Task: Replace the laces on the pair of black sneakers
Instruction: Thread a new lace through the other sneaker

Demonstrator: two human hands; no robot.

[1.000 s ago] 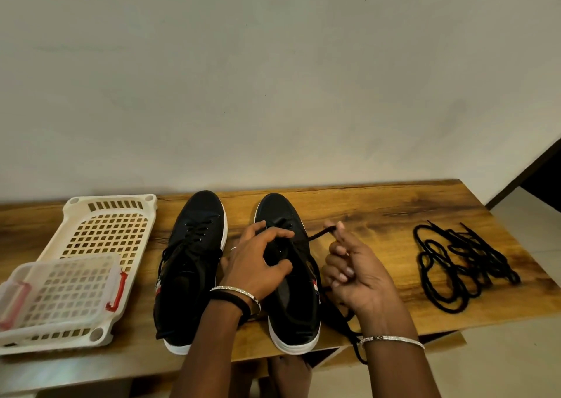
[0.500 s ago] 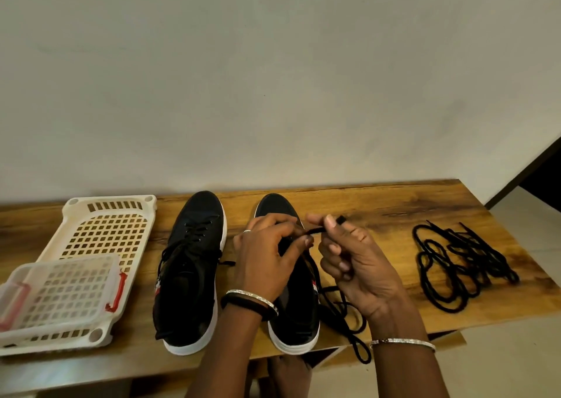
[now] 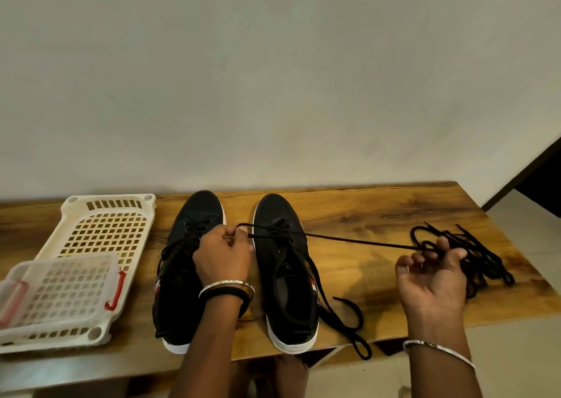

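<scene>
Wooden table (image 3: 364, 215) w/ pair of black sneakers, toes to wall: left-side sneaker (image 3: 194, 215) fully laced, right-side sneaker (image 3: 273, 212) part-laced; left hand (image 3: 223, 258) pinches a loop of the lace (image 3: 349, 239) beside toe-end eyelets; right hand (image 3: 431, 276), fingers loosely curled, holds lace's far end taut above spare laces (image 3: 482, 258); other lace tail hangs off front edge; white plastic basket (image 3: 106, 198) at left.

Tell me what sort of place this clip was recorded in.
Probably a room in a home: a wood-grain table set against a bare painted wall, a pale floor, and a white plastic basket on the table.
</scene>
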